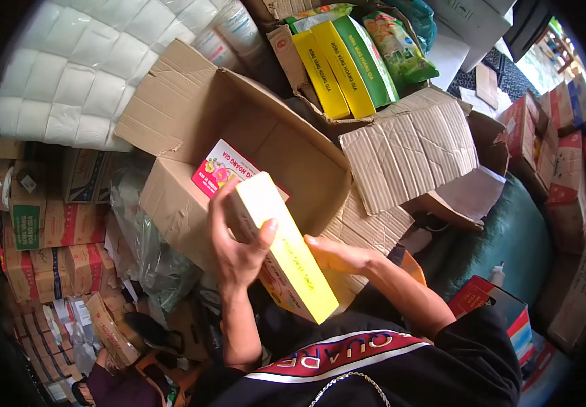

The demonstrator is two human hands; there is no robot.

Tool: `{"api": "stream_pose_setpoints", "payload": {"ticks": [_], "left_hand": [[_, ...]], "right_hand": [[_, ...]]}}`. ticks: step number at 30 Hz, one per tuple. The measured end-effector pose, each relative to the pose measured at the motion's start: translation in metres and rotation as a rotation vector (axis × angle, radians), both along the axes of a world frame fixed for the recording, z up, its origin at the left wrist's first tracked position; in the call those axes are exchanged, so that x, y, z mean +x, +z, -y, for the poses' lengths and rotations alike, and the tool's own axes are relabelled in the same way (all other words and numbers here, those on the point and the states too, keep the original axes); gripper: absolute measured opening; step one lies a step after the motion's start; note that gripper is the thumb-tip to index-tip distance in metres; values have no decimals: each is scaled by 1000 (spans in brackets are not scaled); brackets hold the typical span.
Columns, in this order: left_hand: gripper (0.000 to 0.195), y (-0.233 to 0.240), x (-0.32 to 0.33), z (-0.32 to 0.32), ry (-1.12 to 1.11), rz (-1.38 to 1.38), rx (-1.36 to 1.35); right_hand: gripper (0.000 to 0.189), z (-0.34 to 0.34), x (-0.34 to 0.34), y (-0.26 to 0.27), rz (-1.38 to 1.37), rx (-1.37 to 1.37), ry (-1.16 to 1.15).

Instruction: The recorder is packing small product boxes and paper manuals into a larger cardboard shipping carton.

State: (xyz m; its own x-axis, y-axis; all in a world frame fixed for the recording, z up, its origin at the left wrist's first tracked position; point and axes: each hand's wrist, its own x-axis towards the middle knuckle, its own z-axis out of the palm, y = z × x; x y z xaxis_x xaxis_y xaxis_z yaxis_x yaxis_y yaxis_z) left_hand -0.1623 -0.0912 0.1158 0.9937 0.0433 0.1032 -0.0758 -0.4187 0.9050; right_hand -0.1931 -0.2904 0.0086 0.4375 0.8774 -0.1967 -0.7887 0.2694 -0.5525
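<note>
A long yellow carton bearing printed writing is tilted between my two hands, close to my chest. My left hand grips it from the left, with the thumb over the bright top face and the fingers along the far side. Against its right side rests my right hand, whose fingertips are partly hidden by the carton. Beyond them stands an open cardboard box, its flaps folded outward. Inside, at its left end, lies a red and white carton with a flower picture, partly covered by the yellow carton and my left hand.
Behind the open box, another cardboard box holds yellow and green cartons and green packets. White wrapped packs are stacked at upper left. Stacked boxes line the left. Another person handles a carton at lower left.
</note>
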Motion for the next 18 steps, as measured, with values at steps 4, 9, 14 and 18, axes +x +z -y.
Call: {"api": "stream_pose_setpoints", "payload": {"ticks": [4,9,14,18], "left_hand": [[75,25,34,-20,159,367,233],[75,23,98,-43,304,454,415],[85,-41,144,-48,429,349,903],[79,-114,173,-103,335,-63,944]], "right_hand": [[82,-4,9,9,172,250,-133],[79,8,17,16,-44,220,-336],[77,13,20,7,-65,103,-463],[75,6,19,8,-54,84,-475]]}}
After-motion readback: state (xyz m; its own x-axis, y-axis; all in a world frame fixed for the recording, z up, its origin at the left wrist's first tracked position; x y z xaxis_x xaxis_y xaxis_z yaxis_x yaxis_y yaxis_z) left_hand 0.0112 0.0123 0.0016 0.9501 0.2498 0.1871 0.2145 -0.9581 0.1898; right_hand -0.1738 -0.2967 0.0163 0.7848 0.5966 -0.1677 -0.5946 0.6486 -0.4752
